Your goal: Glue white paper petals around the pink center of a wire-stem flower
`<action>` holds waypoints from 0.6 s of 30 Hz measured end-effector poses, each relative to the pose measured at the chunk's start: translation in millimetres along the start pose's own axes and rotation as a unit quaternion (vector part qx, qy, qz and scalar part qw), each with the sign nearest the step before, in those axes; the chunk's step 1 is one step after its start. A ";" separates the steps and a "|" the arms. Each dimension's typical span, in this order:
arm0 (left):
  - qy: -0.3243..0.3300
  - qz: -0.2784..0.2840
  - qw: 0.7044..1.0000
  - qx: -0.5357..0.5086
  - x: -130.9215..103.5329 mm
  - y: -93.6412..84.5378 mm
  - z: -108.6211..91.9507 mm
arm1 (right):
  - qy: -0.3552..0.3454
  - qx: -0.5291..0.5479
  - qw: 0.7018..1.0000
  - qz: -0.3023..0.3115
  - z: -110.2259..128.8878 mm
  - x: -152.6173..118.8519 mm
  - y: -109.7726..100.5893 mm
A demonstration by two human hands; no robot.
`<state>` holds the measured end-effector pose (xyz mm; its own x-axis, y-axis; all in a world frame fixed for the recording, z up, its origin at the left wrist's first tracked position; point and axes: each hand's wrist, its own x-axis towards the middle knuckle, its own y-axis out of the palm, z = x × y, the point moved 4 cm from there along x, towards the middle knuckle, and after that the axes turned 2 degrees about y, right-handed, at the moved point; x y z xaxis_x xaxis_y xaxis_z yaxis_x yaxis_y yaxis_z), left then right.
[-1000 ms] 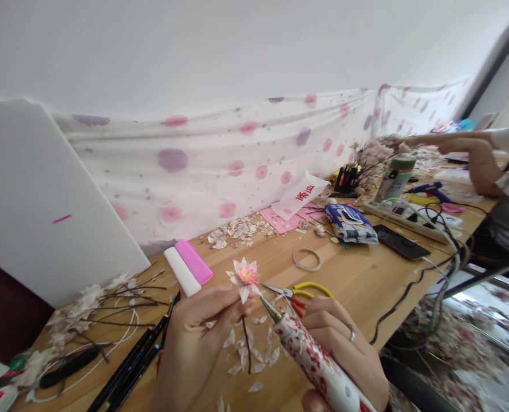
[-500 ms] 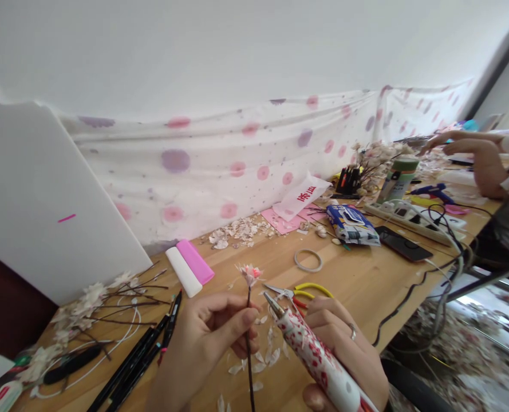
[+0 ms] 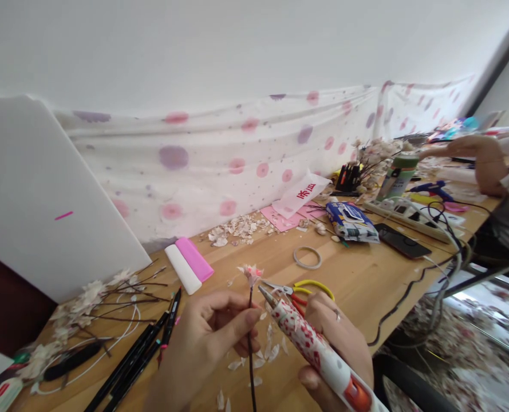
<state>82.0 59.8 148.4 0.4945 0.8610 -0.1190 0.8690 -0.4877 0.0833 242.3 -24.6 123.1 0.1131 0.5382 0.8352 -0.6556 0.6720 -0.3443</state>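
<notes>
Between the thumb and fingers of my left hand [image 3: 213,335] is the dark thin stem of an artificial flower [image 3: 252,274], held upright with its pale pink head above my fingertips. My right hand [image 3: 338,337] is wrapped round a white stick-shaped glue gun [image 3: 303,337] with a red floral pattern and an orange button. Its metal tip points up and left, close to the flower's base; I cannot tell whether they touch. Behind it on the table lie pliers [image 3: 312,289] with yellow and red handles. Loose pale petals [image 3: 273,352] are scattered beneath my hands.
At left are flower branches [image 3: 95,292], black markers [image 3: 138,357] and pink and white rolls [image 3: 194,260]. A tape ring [image 3: 307,257], wipes pack [image 3: 352,222], phone [image 3: 402,240] and power strip [image 3: 409,214] with trailing cables lie right. Another person's arm [image 3: 473,151] rests farther along.
The glue gun's tip has moved left and slightly up, nearer the flower's base, and its orange button now shows. My left hand still holds the stem in nearly the same place.
</notes>
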 end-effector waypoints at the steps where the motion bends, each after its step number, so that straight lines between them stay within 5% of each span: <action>1: -0.004 -0.002 1.000 0.003 -0.4 0.7 -0.7 | 0.001 -0.006 1.000 -0.001 -0.2 -0.3 0.0; 18: -0.006 0.036 0.999 0.016 5.1 -3.8 10.1 | 0.049 -0.003 0.998 0.026 -12.7 -12.5 3.8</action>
<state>81.3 64.7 137.4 0.5550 0.8224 -0.1251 0.8316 -0.5521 0.0602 247.8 -22.3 105.9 0.1515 0.6187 0.7709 -0.6586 0.6447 -0.3880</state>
